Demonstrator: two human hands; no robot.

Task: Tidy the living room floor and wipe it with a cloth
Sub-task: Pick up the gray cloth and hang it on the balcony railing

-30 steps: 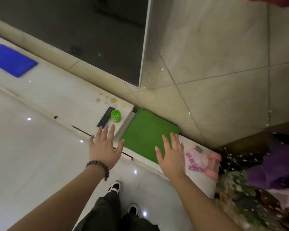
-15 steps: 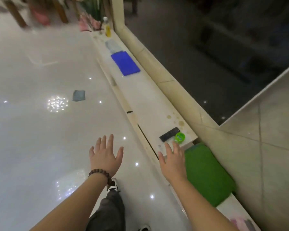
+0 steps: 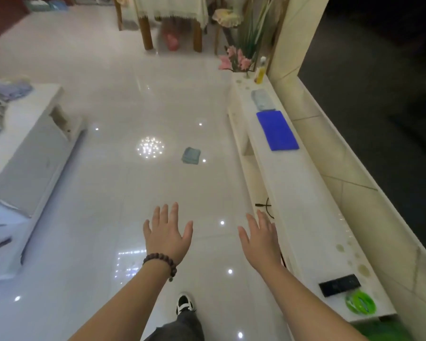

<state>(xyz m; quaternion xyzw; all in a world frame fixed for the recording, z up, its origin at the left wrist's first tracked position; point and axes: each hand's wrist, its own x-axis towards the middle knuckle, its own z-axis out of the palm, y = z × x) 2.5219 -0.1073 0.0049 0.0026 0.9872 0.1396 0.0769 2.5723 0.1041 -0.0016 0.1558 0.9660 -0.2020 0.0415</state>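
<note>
Both hands are out in front with fingers spread wide and nothing in them: the left hand (image 3: 166, 233), with a bead bracelet (image 3: 160, 262) at the wrist, hangs over the glossy floor (image 3: 84, 217), and the right hand (image 3: 261, 238) hangs just beside the edge of the long white ledge (image 3: 303, 193). Nearest on that ledge lie a black remote (image 3: 340, 284) and a green round thing (image 3: 360, 303).

The step in hand appears to be going for the cloth (image 3: 191, 155), a folded grey-blue square lying flat on the floor well ahead, apart from the ledge. Doing it well means walking up close and crouching rather than reaching from here, then pinching the folds together so it lifts as one piece. A blue cloth (image 3: 277, 131) and a pale one (image 3: 263, 99) lie farther along the ledge.

Compared with half a second ago, the view has lifted and swung down the room: the floor cloth now sits nearer the centre, and a dining table (image 3: 170, 11) shows at the far end.
</note>
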